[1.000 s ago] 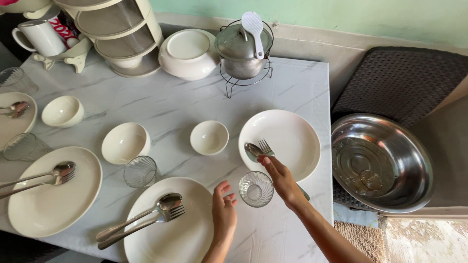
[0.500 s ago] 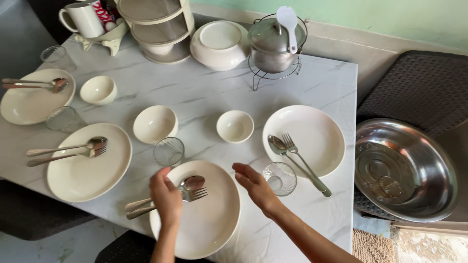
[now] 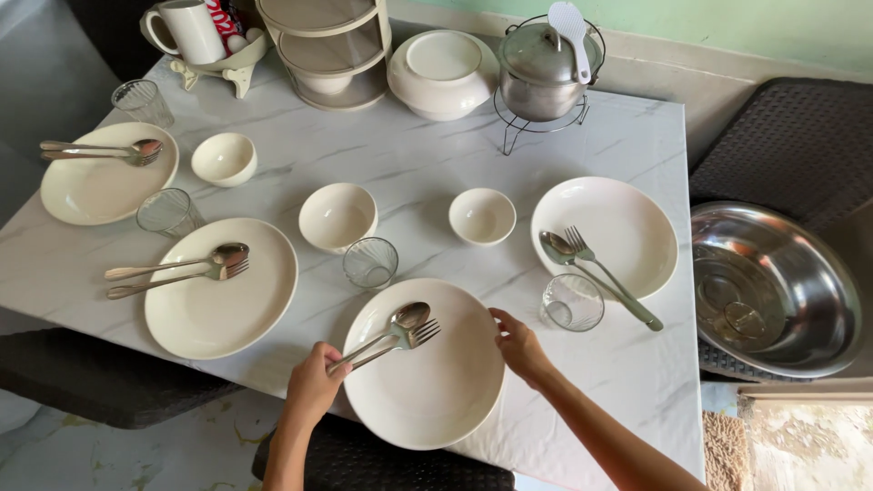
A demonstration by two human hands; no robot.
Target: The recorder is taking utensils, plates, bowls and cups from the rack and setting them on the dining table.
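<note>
My left hand (image 3: pixel 314 382) grips the handles of a spoon and fork (image 3: pixel 400 325) that rest across a cream plate (image 3: pixel 427 382) at the table's near edge. My right hand (image 3: pixel 518 344) touches the right rim of that same plate. A clear glass (image 3: pixel 573 302) stands just right of my right hand. Beyond it lies another cream plate (image 3: pixel 618 214) with a spoon and fork (image 3: pixel 596 273) slanting off its near rim.
On the marble-patterned table (image 3: pixel 409 155) are two more plates with cutlery (image 3: pixel 223 286) (image 3: pixel 100 177), three small bowls (image 3: pixel 338 216) (image 3: pixel 482 215) (image 3: pixel 224 159), several glasses, a steel pot on a wire stand (image 3: pixel 543 68), a lidded dish (image 3: pixel 443 64), a tiered rack and mug. A steel basin (image 3: pixel 773 286) sits at right.
My right hand left the far-right plate's cutlery and came to the near plate's rim. My left hand moved down onto the spoon and fork handles. The view shifted left.
</note>
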